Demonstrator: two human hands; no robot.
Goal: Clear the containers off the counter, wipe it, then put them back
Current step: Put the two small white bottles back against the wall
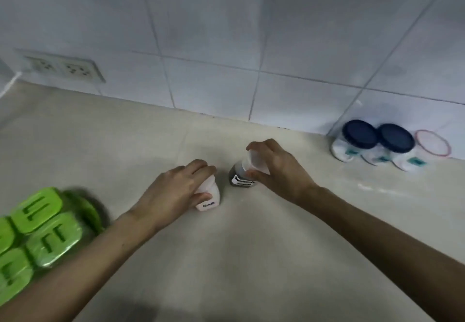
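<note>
Your left hand (pixel 173 190) grips white salt shaker (pixel 210 199), your right hand (pixel 274 168) grips dark shaker (pixel 240 177) (label blurred); both mid-counter (pixel 226 258), just beside each other.

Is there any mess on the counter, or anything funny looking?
Yes, a little. A streak of white powder lies spilled on the counter, in front of the jars with dark blue lids. The two small jars in the hands look tilted, but they are being gripped, not knocked over.
</note>
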